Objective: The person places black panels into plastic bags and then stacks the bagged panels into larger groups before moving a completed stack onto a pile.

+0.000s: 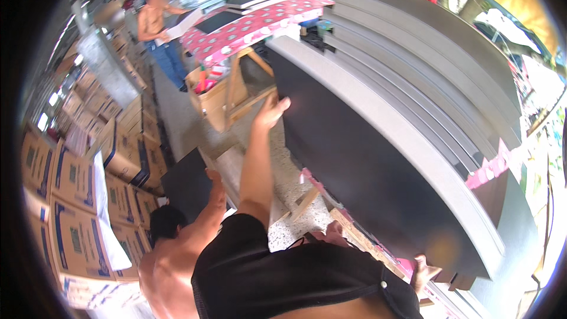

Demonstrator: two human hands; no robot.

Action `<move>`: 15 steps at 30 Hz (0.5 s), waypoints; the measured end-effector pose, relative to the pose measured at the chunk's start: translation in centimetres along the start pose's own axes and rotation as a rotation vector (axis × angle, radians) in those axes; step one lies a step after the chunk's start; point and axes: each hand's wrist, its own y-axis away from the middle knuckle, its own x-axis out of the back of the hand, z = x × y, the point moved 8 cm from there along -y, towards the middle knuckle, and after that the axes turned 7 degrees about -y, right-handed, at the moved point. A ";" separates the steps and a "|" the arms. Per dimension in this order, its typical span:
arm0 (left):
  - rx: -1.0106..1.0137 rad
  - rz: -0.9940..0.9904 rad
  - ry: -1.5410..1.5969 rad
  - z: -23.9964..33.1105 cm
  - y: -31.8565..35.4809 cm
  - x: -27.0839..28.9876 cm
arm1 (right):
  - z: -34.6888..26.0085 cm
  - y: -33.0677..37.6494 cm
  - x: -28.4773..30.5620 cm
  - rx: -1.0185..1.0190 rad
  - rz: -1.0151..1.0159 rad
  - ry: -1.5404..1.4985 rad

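Observation:
A long panel (366, 165) with a dark face and a pale grey edge stands tilted on its side in front of me. My left hand (272, 112) grips its far left end, the thumb lying over the dark face and the other fingers partly hidden. Low at the near right end, my right hand (423, 273) holds the same panel by its lower edge, with part of the hand out of sight. Several more long grey panels (425, 65) stand side by side just beyond it.
A bent-over person (171, 260) at my left reaches toward a dark board (188, 182). Stacked cartons (80, 236) line the left side. Farther off, another person (155, 23) holds a white board beside a table with a pink patterned cloth (207, 47). A wooden box (214, 103) stands below.

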 end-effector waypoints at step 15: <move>-0.803 -0.593 -1.206 24.1 3.5 -22.0 | 4.8 1.9 1.5 0.052 0.031 0.000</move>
